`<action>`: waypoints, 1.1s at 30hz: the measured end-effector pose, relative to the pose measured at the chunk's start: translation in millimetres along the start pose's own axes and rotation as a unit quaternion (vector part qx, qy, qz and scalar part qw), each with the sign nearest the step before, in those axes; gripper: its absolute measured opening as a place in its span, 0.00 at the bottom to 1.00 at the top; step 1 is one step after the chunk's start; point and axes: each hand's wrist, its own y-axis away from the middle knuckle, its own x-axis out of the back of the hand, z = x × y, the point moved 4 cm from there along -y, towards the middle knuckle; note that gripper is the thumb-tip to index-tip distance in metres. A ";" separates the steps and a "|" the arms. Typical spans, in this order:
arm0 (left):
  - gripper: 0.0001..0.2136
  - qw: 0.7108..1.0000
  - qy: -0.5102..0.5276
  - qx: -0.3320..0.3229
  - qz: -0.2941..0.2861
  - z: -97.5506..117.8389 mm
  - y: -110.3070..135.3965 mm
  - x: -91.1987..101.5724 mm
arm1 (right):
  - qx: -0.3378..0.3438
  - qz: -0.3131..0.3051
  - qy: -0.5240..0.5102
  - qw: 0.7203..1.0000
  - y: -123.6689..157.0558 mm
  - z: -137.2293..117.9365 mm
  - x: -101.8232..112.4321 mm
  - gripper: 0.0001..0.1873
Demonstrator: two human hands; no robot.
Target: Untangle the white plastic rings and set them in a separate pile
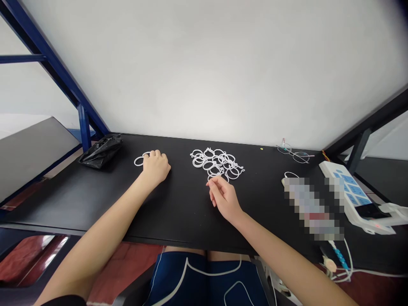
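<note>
A heap of several white plastic rings [217, 163] lies on the black table [181, 204], near its back edge. My right hand [224, 196] reaches toward the heap's near side, fingers curled in a pinch just at the closest ring; whether it grips one is not clear. My left hand [156, 166] rests on the table to the left, fingers curled, on a small pair of white rings [139, 160] that sticks out past its knuckles.
A crumpled black plastic bag [101, 151] lies at the table's back left. Wire-framed glasses [295, 154] lie at the back right, near a white and blue power strip [353, 193] with cables. A blue metal frame [63, 80] rises at left.
</note>
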 end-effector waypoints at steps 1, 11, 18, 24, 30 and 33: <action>0.14 1.000 0.000 -0.001 0.006 -0.2 -0.2 -0.6 | 0.001 0.001 0.000 1.000 -0.1 0.1 -0.1 0.14; 0.15 0.978 0.096 -0.120 0.143 32.6 2.7 14.5 | -0.004 0.000 -0.002 1.000 -0.8 -0.3 -0.4 0.14; 0.19 0.929 0.218 -0.286 0.091 58.4 13.7 7.8 | 0.002 -0.002 -0.003 1.000 -0.5 -0.3 0.1 0.14; 0.18 0.914 0.253 -0.308 0.071 60.4 12.4 0.6 | 0.003 -0.003 0.006 1.000 -0.9 -2.0 -0.2 0.14; 0.15 0.902 0.272 -0.327 0.079 62.4 12.3 3.6 | 0.001 -0.002 0.008 1.000 0.1 -1.8 -0.2 0.15; 0.11 0.900 0.267 -0.336 0.080 63.3 12.4 6.9 | 0.000 -0.002 0.010 1.000 0.2 -0.7 -0.2 0.15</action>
